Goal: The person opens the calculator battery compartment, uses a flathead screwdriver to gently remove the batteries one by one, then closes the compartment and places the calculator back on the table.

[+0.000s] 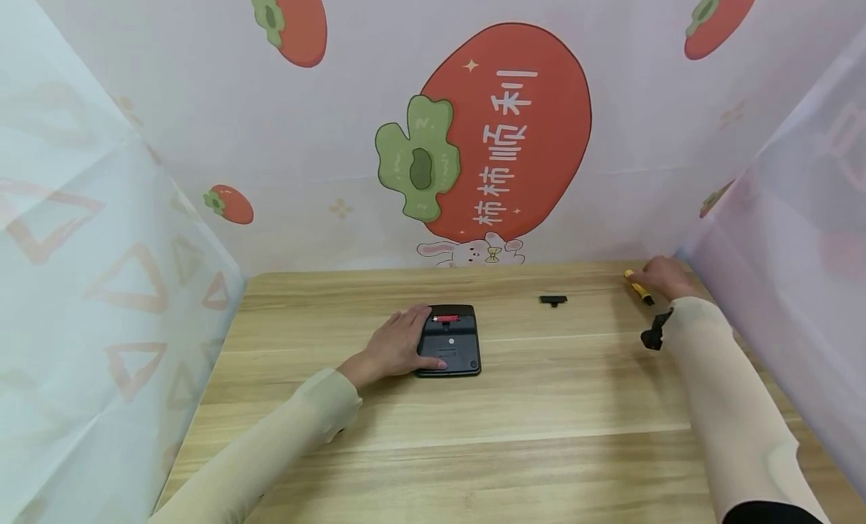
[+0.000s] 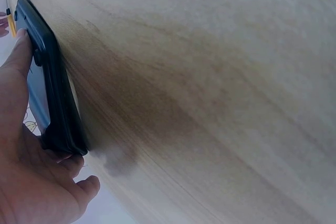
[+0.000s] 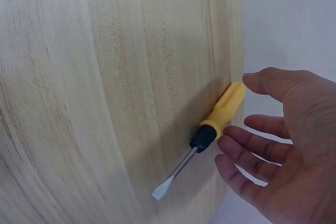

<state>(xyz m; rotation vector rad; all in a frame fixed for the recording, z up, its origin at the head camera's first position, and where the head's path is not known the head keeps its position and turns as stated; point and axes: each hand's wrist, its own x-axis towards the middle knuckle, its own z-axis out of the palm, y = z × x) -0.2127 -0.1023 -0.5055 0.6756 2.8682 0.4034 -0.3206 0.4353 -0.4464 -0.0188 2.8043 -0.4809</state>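
Note:
A black calculator (image 1: 449, 352) lies face down on the table, its battery slot uncovered with a red battery (image 1: 446, 319) inside. My left hand (image 1: 398, 340) holds its left side, thumb at the near end and fingers toward the far end. In the left wrist view, the thumb lies along the calculator (image 2: 55, 85). At the far right, my right hand (image 1: 666, 277) is beside a screwdriver with a yellow handle (image 3: 224, 109) and a flat metal blade. Its thumb is at the handle's end and the other fingers are loosely bent beside it, not closed round it.
A small black battery cover (image 1: 553, 300) lies between the calculator and the screwdriver. The wooden table (image 1: 487, 456) meets a printed back wall (image 1: 325, 133), with pale sheets on the left (image 1: 74, 343) and right (image 1: 805, 238).

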